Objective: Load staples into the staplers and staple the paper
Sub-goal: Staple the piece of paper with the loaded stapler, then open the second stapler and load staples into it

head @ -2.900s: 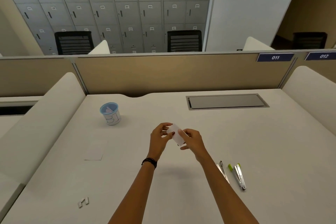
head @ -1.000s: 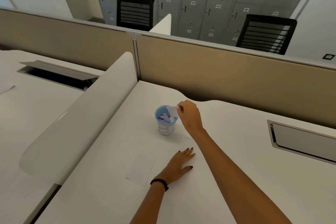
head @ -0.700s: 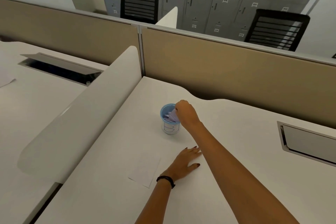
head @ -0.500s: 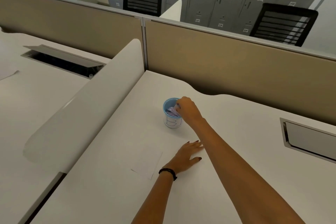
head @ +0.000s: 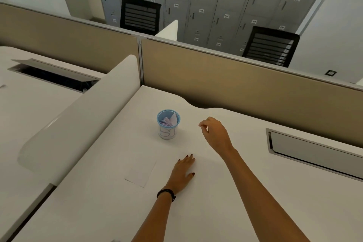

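My left grip (head: pixel 183 172) lies flat on the white tabletop (head: pixel 216 212), palm down, fingers straight and a little spread, thumb out to the right. It holds nothing. A black wristband (head: pixel 166 195) sits on that wrist.

My right grip (head: pixel 215 133) hangs above the tabletop, farther from me than the left one. Its fingers are loosely curled, with thumb and forefinger close together at the tip. I see nothing between them.

The sheet of paper (head: pixel 141 173) lies flat on the tabletop just left of my left grip, apart from it, with its long edges running away from me. It is nearly the colour of the surface, so only its outline shows.

Beyond the sheet stands a small cup (head: pixel 167 134) with a blue rim and blue marks drawn on its white side. It stands upright, to the left of my right grip and apart from it. Folded slips (head: pixel 170 122), white and pale purple, sit inside it.

On the right of the tabletop is a shut grey cable hatch (head: pixel 314 151). A beige partition (head: pixel 235 88) runs along the far edge and a rounded white divider (head: pixel 78 116) along the left. Behind the partition are two black chairs (head: pixel 139 14) and a wall of grey numbered lockers (head: pixel 206 2)
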Demonstrator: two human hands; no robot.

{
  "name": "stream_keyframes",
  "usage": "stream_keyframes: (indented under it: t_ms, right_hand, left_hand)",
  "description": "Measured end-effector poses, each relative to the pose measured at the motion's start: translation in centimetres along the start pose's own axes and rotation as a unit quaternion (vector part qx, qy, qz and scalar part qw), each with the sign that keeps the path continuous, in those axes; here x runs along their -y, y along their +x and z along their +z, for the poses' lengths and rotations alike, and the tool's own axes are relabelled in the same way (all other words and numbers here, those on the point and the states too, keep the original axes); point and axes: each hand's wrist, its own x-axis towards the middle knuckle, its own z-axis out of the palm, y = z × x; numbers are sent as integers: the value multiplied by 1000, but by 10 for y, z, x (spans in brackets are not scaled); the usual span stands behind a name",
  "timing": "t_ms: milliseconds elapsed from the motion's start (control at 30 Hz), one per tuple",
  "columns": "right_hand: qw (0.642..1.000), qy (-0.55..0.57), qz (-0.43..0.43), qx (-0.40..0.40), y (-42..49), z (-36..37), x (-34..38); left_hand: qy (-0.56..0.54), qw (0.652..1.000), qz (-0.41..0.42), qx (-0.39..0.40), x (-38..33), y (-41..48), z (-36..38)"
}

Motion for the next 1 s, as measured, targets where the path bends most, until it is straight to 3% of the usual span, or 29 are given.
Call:
stream_keyframes:
  t_ms: [467,700,900,1000]
  right_hand:
    - [991,47,82,-98,-149,-54,-79]
    - [973,45,197,-116,-261,-66,-133]
    - [917,-141,374,-10,-369,-53,-185]
    - [901,-110,420,-4,-402,-50,-190]
  left_hand:
    - [-18,998,-39,54,-44,-80,18]
    - [-3,998,-29,58,-66,-110,59]
    - [154,987,-5,52,-74,-138,102]
    - [160,985,-18,64,-85,-143,115]
